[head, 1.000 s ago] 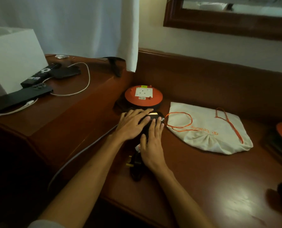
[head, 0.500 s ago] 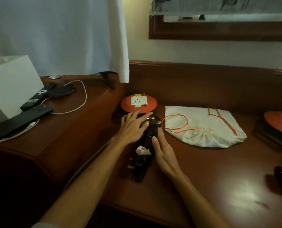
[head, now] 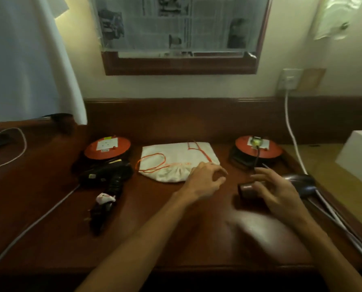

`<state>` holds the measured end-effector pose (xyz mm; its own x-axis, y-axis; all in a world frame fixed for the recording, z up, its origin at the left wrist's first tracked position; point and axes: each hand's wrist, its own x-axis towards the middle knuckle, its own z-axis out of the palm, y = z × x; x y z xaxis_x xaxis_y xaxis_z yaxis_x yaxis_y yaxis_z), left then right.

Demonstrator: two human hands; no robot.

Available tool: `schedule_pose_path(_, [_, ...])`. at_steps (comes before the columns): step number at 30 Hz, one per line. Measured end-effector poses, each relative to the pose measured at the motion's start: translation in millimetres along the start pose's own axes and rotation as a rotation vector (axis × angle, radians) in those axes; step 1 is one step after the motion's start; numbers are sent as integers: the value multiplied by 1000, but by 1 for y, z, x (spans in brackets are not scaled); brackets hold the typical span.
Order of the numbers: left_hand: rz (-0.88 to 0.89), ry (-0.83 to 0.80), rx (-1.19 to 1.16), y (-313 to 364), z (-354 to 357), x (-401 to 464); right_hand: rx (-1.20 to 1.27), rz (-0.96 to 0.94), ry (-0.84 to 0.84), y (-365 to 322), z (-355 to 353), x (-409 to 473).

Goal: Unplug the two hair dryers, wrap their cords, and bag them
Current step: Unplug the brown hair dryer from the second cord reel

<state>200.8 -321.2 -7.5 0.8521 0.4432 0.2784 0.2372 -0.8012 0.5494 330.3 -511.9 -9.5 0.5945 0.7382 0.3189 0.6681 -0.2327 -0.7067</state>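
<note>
Hands (head: 205, 182) now off lengthwise dryer (head: 110, 184)

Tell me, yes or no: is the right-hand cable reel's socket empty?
No. A plug sits in the socket on top of the right cable reel, and its dark cord runs down toward the desk.

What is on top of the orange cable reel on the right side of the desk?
On the right orange reel sits a white socket plate with a plug in it; its dark cord runs down toward the right hand. The plate under the plug is covered.
</note>
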Motion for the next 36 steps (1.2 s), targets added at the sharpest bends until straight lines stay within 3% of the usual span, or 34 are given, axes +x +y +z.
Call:
schedule_pose_path(6, [64, -88, -77, 68, 53, 78, 1, 71, 108, 39, -63, 37])
schedule_pose_path(11, [32, -70, -73, 61, 71, 146, -20, 76, 119, 66, -75, 96])
schedule_pose_path(16, [-64, -63, -79, 26, 88, 220, -186, 155, -69, 108, -64, 182])
schedule_pose_path(25, [58, -228, 74, -36, 139, 277, -456, 247, -422, 188, -45, 277])
schedule_pose_path(30, [96, -157, -34, -54, 158, 275, -611, 226, -474, 204, -48, 282])
schedule_pose_path(36, [71, -263, -1, -47, 140, 279, -701, 273, -517, 183, -52, 284])
